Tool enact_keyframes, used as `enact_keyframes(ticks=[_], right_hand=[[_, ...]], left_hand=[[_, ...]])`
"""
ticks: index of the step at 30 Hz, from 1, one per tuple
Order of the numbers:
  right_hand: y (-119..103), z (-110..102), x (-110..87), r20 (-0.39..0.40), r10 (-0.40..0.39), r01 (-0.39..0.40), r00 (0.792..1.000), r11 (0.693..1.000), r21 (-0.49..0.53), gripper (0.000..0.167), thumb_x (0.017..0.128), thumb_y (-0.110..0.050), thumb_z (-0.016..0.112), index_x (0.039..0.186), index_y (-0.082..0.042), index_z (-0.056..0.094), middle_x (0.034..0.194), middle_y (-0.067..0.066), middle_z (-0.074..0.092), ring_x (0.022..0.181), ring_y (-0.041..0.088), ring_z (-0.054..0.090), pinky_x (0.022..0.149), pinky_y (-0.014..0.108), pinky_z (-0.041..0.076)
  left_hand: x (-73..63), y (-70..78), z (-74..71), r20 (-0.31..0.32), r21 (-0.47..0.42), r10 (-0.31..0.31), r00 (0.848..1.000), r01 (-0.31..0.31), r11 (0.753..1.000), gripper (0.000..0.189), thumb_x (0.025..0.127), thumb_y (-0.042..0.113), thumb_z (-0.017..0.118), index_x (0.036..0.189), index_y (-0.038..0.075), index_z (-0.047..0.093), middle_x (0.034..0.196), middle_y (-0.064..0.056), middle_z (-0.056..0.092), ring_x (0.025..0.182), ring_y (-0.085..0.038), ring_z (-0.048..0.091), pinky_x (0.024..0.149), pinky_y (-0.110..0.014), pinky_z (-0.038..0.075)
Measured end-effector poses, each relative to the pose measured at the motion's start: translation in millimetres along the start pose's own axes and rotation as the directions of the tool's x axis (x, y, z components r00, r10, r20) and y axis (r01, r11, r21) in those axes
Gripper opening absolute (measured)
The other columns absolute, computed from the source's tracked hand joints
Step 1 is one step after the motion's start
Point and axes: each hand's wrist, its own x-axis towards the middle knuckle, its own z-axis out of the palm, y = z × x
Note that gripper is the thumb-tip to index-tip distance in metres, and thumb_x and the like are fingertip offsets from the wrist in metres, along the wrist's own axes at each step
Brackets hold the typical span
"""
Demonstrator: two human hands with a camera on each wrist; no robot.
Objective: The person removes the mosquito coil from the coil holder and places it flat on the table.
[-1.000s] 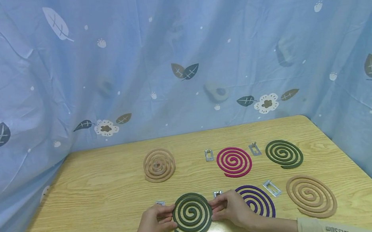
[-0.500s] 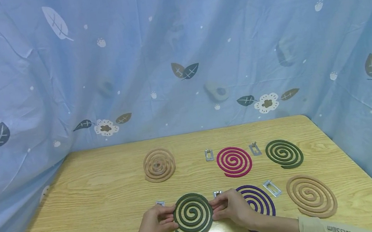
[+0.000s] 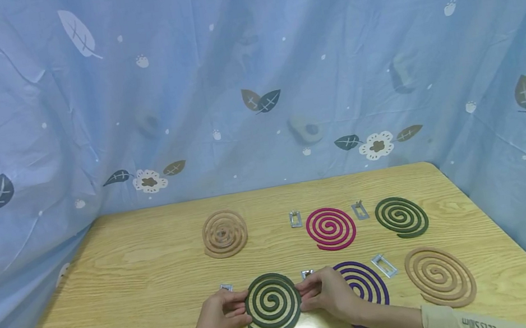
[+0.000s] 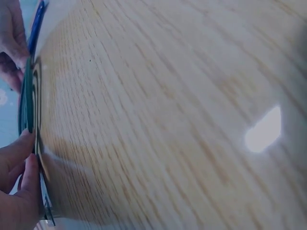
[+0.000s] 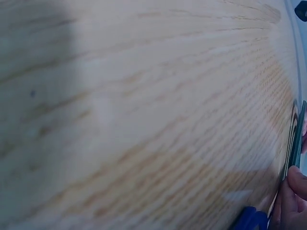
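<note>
A dark green mosquito coil (image 3: 272, 300) lies flat between both hands near the table's front, in the middle of the head view. My left hand (image 3: 217, 322) pinches its left edge between thumb and fingers. On the opposite edge my right hand (image 3: 335, 296) pinches it the same way, its forearm crossing part of a purple mosquito coil (image 3: 382, 283). The left wrist view shows the green coil edge-on, low over the wood; whether it touches the table I cannot tell. Small metal coil stands (image 3: 226, 287) (image 3: 307, 274) lie just beyond each hand, partly hidden.
Behind are a tan coil (image 3: 206, 240), a magenta coil (image 3: 329, 226) and another green coil (image 3: 399, 215). A second tan coil (image 3: 436, 274) lies at the right. More metal stands (image 3: 295, 219) lie among them. Patterned blue cloth (image 3: 210, 81) encloses the wooden table (image 3: 146, 272).
Both hands and the green coil have shifted very slightly right since a second ago. The coil's upper right rim, which looked doubled then, now looks even. Everything else stays put.
</note>
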Motion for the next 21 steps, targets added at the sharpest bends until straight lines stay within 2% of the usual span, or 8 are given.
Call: enact_keyframes(ticks=[11,17,21], right_hand=[[-2.4,0.3,0.6,-0.008,0.062,-0.062,0.998,0.998,0.021,0.032,0.065,0.014,0.078,0.095,0.011,0.068,0.084,0.016,0.069,0.073,0.024,0.068,0.065,0.024,0.060],[-3.7,0.3,1.5,0.002,0.063,-0.063,0.998,0.998,0.026,0.031,0.064,0.016,0.077,0.093,0.011,0.067,0.082,0.012,0.068,0.072,0.021,0.066,0.065,0.023,0.059],[-3.4,-1.0,1.9,0.012,0.039,-0.039,0.999,0.999,-0.008,0.031,0.064,0.015,0.078,0.092,0.009,0.067,0.082,0.011,0.068,0.072,0.020,0.066,0.064,0.022,0.059]], left_hand=[[1.3,-0.4,-1.6,0.003,0.033,0.006,1.000,-0.006,0.999,0.047,0.069,-0.003,0.080,0.110,-0.016,0.061,0.098,-0.014,0.060,0.088,-0.028,0.067,0.077,-0.018,0.057],[1.6,-0.5,-1.0,-0.008,0.049,0.004,1.000,-0.004,0.999,0.046,0.068,-0.003,0.080,0.109,-0.015,0.062,0.097,-0.013,0.062,0.086,-0.025,0.067,0.075,-0.018,0.057],[1.8,-0.2,0.1,-0.016,0.065,0.002,1.000,-0.001,0.998,0.045,0.068,-0.004,0.081,0.108,-0.014,0.063,0.096,-0.012,0.061,0.085,-0.022,0.066,0.075,-0.016,0.056]])
